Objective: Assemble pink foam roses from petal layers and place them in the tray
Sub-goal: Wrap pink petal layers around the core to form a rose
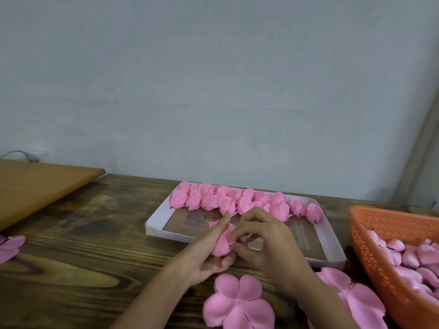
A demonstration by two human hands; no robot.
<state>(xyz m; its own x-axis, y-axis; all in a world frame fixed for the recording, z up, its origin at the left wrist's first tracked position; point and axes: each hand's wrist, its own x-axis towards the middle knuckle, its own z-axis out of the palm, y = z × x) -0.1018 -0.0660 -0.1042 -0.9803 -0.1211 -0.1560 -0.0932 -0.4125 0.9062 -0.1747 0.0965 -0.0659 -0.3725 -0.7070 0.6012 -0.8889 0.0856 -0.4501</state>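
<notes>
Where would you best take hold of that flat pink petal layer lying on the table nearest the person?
Probably pinch the outer rim of one petal of the petal layer, coming from above on its left. It lies flat on the table, so only the thin, slightly lifted foam edges offer a grip, and the right forearm crowds its right side.
</notes>
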